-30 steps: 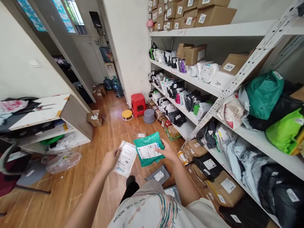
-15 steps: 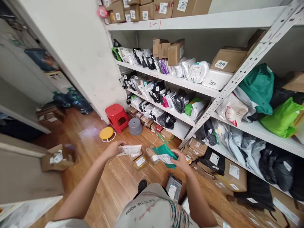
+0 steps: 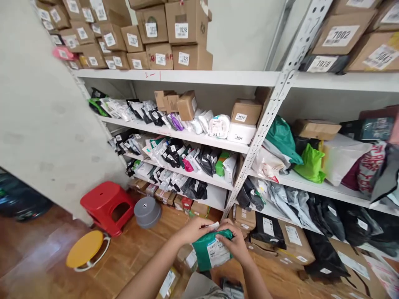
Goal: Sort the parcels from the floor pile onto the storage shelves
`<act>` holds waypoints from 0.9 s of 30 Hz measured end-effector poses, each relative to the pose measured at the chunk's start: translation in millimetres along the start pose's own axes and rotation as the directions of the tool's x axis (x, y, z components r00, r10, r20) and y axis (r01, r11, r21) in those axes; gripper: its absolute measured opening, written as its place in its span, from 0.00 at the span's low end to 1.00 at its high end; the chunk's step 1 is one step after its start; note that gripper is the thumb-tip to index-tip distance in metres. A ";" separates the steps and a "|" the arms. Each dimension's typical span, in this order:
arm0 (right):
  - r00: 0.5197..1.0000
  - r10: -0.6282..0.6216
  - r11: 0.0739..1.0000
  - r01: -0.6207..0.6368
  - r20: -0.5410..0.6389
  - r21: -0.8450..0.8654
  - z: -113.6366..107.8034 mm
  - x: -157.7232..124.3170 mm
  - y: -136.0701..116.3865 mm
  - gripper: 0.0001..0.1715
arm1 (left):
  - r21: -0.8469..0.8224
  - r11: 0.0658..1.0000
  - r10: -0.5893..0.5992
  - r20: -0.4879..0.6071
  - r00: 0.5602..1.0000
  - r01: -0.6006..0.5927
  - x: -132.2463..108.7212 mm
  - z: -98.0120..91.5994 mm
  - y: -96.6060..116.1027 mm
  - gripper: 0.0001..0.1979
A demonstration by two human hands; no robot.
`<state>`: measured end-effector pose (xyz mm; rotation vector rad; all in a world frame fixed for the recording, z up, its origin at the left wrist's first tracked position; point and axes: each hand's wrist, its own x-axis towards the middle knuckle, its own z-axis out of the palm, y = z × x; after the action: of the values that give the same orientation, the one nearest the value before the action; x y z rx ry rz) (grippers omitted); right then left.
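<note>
A green plastic parcel (image 3: 202, 253) with a white printed label hangs in front of my body, just above the floor boxes. My right hand (image 3: 232, 238) grips its upper right edge, thumb over the front. At its top left, my left hand (image 3: 195, 229) is closed on a small white paper (image 3: 214, 225), which lies against the parcel's upper edge. Fingers of both hands nearly meet there, and the left fingertips are partly hidden.
White shelves (image 3: 187, 77) hold boxes and bagged parcels. A red stool (image 3: 107, 203), grey stool (image 3: 147, 211) and yellow round seat (image 3: 84, 249) stand left on the wooden floor. Cartons (image 3: 293, 241) line the floor at right, beside the perforated shelf post (image 3: 264, 116).
My left hand has moved right with the paper, up to the green parcel. The parcel has turned its label towards me. The view has shifted right and closer to the shelves.
</note>
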<state>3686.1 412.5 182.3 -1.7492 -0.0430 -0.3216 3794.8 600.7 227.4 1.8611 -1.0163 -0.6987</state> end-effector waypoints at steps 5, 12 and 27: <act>0.989 -0.135 0.990 0.137 -0.054 0.045 -22.9 56.4 7.6 0.08 | -0.079 0.992 -0.090 0.087 0.992 0.097 51.2 -30.7 23.9 0.27; 0.913 -0.350 0.887 0.253 -0.207 -0.385 -37.8 111.3 8.5 0.25 | 0.118 0.991 -0.078 0.125 0.989 0.063 101.9 -66.3 22.1 0.37; 0.624 -0.644 0.659 0.157 -0.443 -0.736 -30.5 278.9 -37.3 0.34 | -0.207 0.974 -0.030 0.269 0.963 0.088 281.2 -298.3 108.0 0.21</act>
<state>3940.3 349.3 289.4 -2.1731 0.2090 -1.5050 4130.8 456.2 442.0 1.6415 -1.0085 -1.0737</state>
